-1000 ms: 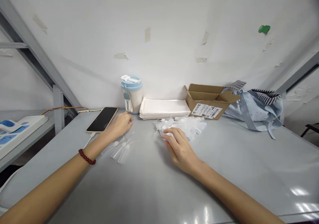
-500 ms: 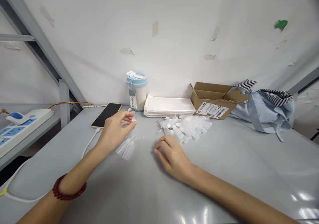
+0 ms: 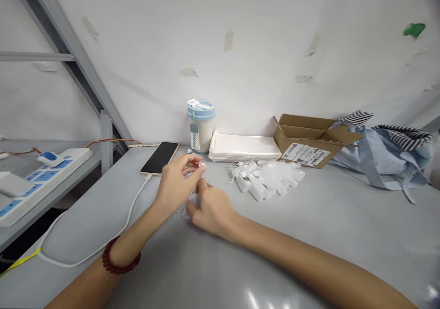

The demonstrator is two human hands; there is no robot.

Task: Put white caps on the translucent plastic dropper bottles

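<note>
My left hand [image 3: 178, 180] is raised a little above the grey table [image 3: 309, 235], fingers pinched on a small white cap [image 3: 202, 165]. My right hand [image 3: 210, 207] lies just below it, fingers curled onto small clear plastic vials [image 3: 187, 208] that are mostly hidden under both hands. Whether it grips one I cannot make out. A heap of several more clear vials [image 3: 266, 178] lies to the right, apart from both hands. A red bead bracelet [image 3: 118, 261] sits on my left wrist.
A phone [image 3: 160, 157] with a white cable [image 3: 103, 245] lies at the back left, beside a blue-lidded cup [image 3: 201, 125]. Behind the heap are a stack of white trays [image 3: 244, 147], a cardboard box [image 3: 309, 139] and blue cloth [image 3: 381, 155]. A power strip [image 3: 41, 180] rests on a side shelf.
My left hand rose from the table with a small white cap pinched in it. My right hand left the heap and slid left to the vials under my left hand. The view shifted left.
</note>
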